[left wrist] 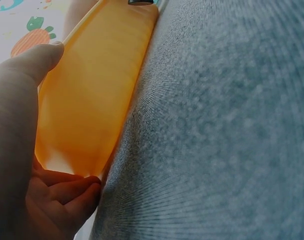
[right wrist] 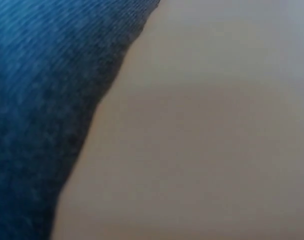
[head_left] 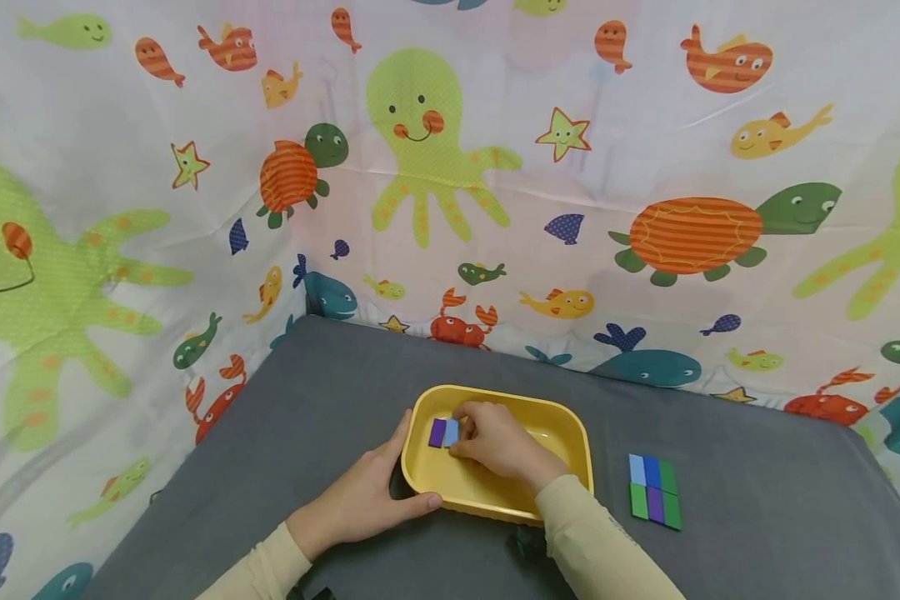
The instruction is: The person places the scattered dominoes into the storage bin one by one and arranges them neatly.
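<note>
L hand [head_left: 367, 498] curled round yellow tray [head_left: 461, 486], R hand [head_left: 498, 437] pinching lt-blue tile [head_left: 451, 433] inside, purple tile [head_left: 437, 433] adj., 6 tiles [head_left: 653, 481] on bench [head_left: 757, 500] to R

tiles [head_left: 437, 433] in tray [head_left: 450, 477], tile grid [head_left: 654, 493] to its right

The sleeves [head_left: 603, 546] are pale beige.

On the grey worktop [head_left: 765, 500], a yellow tray [head_left: 472, 485] and, at its three o'clock, six flat coloured tiles [head_left: 654, 493]
</note>
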The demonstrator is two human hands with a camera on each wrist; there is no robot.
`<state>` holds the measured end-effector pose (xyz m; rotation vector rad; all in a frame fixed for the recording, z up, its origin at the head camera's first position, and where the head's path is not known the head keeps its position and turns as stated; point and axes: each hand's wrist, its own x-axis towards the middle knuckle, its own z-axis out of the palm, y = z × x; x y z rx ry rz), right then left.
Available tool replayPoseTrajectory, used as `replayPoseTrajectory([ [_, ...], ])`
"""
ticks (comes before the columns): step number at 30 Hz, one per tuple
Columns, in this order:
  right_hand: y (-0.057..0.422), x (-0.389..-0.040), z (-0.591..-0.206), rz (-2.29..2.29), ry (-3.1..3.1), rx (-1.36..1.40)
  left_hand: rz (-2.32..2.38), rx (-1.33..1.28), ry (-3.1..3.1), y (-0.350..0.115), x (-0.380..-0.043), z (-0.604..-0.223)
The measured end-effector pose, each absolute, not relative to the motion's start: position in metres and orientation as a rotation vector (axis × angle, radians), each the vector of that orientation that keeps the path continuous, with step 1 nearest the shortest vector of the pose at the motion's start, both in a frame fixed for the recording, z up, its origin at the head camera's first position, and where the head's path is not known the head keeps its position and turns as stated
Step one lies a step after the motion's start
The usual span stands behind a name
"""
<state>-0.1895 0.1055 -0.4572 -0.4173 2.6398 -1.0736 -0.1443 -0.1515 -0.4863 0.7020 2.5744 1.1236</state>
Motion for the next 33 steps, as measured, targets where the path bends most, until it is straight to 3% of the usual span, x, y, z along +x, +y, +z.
replayPoseTrajectory([
  [33,0.122,-0.184,-0.446,-1.281,2.645,-0.338,1.120,0.708,2.579,-0.151,-0.142,-0.485],
])
